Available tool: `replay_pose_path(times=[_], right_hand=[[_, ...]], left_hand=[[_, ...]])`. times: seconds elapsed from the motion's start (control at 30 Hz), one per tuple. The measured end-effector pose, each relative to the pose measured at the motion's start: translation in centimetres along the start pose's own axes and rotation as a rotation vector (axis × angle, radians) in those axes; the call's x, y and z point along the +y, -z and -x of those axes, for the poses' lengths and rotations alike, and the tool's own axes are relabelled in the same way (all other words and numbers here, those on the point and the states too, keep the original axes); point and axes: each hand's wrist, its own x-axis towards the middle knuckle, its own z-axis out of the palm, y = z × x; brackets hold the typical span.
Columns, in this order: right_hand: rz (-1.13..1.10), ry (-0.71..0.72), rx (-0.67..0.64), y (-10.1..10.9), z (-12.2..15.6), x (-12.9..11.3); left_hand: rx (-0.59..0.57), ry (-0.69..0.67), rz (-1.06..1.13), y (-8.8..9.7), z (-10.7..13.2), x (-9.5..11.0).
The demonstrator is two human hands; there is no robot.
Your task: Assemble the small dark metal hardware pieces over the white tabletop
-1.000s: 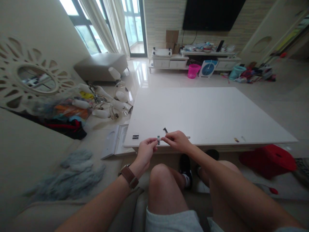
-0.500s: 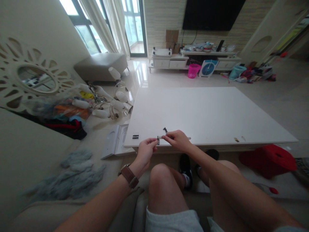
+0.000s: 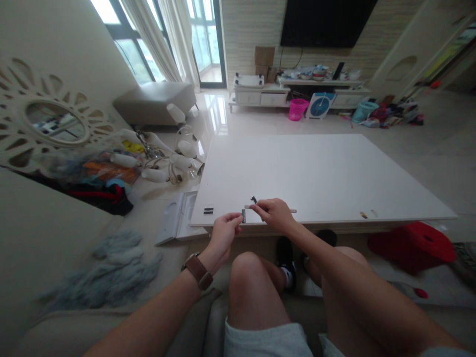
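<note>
My left hand (image 3: 227, 225), with a brown watch strap on its wrist, pinches a small flat green-and-dark rectangular piece (image 3: 243, 216) over the near edge of the white table. My right hand (image 3: 274, 214) grips a thin pale stick-like tool (image 3: 293, 211); its tip points left, a little above the green piece and apart from it. Just beyond the right fingers shows a small black piece (image 3: 254, 200); whether the hand touches it I cannot tell. Two small black strips (image 3: 208, 210) lie on the table left of my hands.
The white table (image 3: 297, 168) stretches ahead of my knees. Small brown bits (image 3: 363, 214) lie near its front edge at right. A red stool-like object (image 3: 412, 247) stands right, an open white box (image 3: 178, 218) left. Lamp parts (image 3: 159, 163) lie on the floor beyond it.
The tool's tip was at the green piece and has drawn back slightly up and away from it. My left hand has stayed nearly in place.
</note>
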Motion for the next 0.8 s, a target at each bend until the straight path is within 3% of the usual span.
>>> replay_pose_path(times=[0.27, 0.47, 0.7, 0.8], right_hand=[[-0.046, 0.08, -0.096, -0.2, 0.22, -0.19], [-0.023, -0.015, 0.031, -0.02, -0.01, -0.14], [-0.047, 0.093, -0.095, -0.25, 0.26, -0.16], [-0.016, 0.044, -0.04, -0.41, 0.14, -0.08]], left_hand=[[-0.002, -0.004, -0.008, -0.01, 0.03, -0.03], [0.009, 0.002, -0.012, -0.04, 0.01, 0.01], [0.005, -0.008, -0.02, -0.02, 0.07, 0.0], [0.009, -0.016, -0.026, -0.04, 0.06, 0.04]])
